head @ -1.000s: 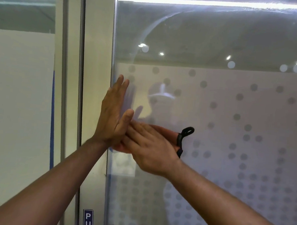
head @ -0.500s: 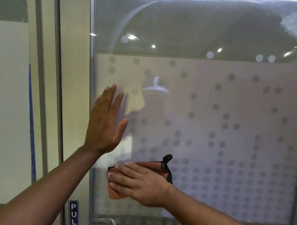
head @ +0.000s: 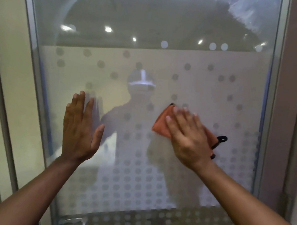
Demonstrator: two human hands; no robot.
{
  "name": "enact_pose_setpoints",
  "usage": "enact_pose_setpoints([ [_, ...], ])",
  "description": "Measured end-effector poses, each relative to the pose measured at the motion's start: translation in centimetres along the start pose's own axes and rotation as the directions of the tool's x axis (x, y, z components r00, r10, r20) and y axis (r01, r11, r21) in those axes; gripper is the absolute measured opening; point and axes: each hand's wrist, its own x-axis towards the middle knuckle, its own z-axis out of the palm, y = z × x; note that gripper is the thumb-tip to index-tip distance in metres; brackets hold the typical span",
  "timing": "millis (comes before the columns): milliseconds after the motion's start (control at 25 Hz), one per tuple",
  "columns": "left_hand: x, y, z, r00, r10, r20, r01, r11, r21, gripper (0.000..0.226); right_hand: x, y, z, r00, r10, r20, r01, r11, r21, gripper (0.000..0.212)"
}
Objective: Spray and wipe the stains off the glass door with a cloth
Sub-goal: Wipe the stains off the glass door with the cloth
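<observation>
Frosted, dot-patterned glass fills my view: the glass door [head: 183,76], edged by a metal frame [head: 31,51], with ceiling lights and the person's dim reflection showing in it. My right hand [head: 188,139] lies flat with fingers spread, pressing the orange cloth [head: 161,124] against the pane at about 3 o'clock from centre; that grip holds the cloth by palm pressure, not a pinch, which I judge suits broad wiping strokes. A black loop [head: 221,139] on the cloth pokes out past the hand at 3 o'clock. My left hand [head: 79,126] rests wide and empty on the glass near the frame at 9 o'clock, probably to steady the door against the push. Milky smears [head: 242,14] remain at 1 o'clock, high up. No spray bottle is in view. Nothing blocks the pane, though the left palm may leave fresh marks.
</observation>
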Motion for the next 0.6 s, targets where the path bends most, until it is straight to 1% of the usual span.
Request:
enact_pose_setpoints([
  [40, -0.1, 0.0, 0.2, 1.000, 0.002, -0.005, -0.002, 1.000, 0.010, 0.080, -0.3, 1.9, -0.7, 0.996, 0.086, -0.021, -0.087, 0.996, -0.017, 0.064],
  [120, -0.2, 0.1, 0.5, 1.000, 0.020, -0.014, -0.019, 0.999, 0.029, 0.079, -1.4, 5.2, -1.9, 0.965, 0.254, -0.071, -0.257, 0.966, -0.038, 0.067],
  [200, -0.1, 0.0, 0.5, 0.999, 0.027, -0.018, -0.026, 0.999, 0.047, 0.078, -2.6, 7.7, -3.0, 0.905, 0.411, -0.110, -0.417, 0.908, -0.039, 0.070],
  [280, -0.2, 0.2, 0.5, 1.000, 0.022, -0.019, -0.021, 0.998, 0.052, 0.078, -4.2, 9.5, -3.7, 0.838, 0.529, -0.134, -0.534, 0.845, -0.005, 0.071],
  [360, -0.2, 0.3, 0.4, 0.999, 0.024, -0.025, -0.022, 0.998, 0.055, 0.077, -6.3, 10.5, -4.2, 0.796, 0.588, -0.144, -0.587, 0.808, 0.053, 0.068],
  [440, -0.2, 0.2, 0.5, 0.999, 0.024, -0.026, -0.022, 0.998, 0.065, 0.077, -8.5, 10.0, -4.3, 0.755, 0.642, -0.133, -0.633, 0.766, 0.110, 0.067],
  [520, -0.3, 0.1, 0.8, 0.999, 0.023, -0.027, -0.021, 0.997, 0.071, 0.077, -10.4, 7.8, -3.8, 0.713, 0.690, -0.124, -0.674, 0.723, 0.149, 0.068],
  [600, -0.3, 0.0, 1.0, 0.999, 0.027, -0.034, -0.024, 0.997, 0.067, 0.077, -11.3, 4.8, -2.9, 0.698, 0.707, -0.112, -0.688, 0.706, 0.167, 0.068],
])
